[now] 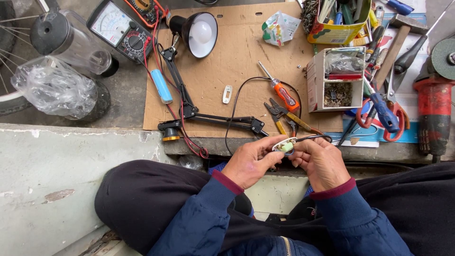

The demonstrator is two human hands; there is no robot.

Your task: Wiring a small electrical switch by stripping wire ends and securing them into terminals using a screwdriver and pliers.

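Note:
My left hand (251, 161) and my right hand (320, 161) meet over my lap, both pinching a small white inline cord switch (286, 146) with a greenish part showing inside. A black cord (237, 102) runs from the switch up across the cardboard sheet (237, 52) toward the black desk lamp (199, 33). A small white switch cover (228, 94) lies loose on the cardboard. Just beyond my fingers lie pliers with yellow handles (284, 117) and an orange-handled screwdriver (282, 90).
A multimeter (121, 28) with red leads and a blue cylindrical cell (161, 86) sit at the left. A blender jar (71, 40) and plastic bag (54, 87) stand far left. Boxes of parts (334, 80), scissors (384, 118), a hammer (395, 40) and a red angle grinder (433, 102) crowd the right.

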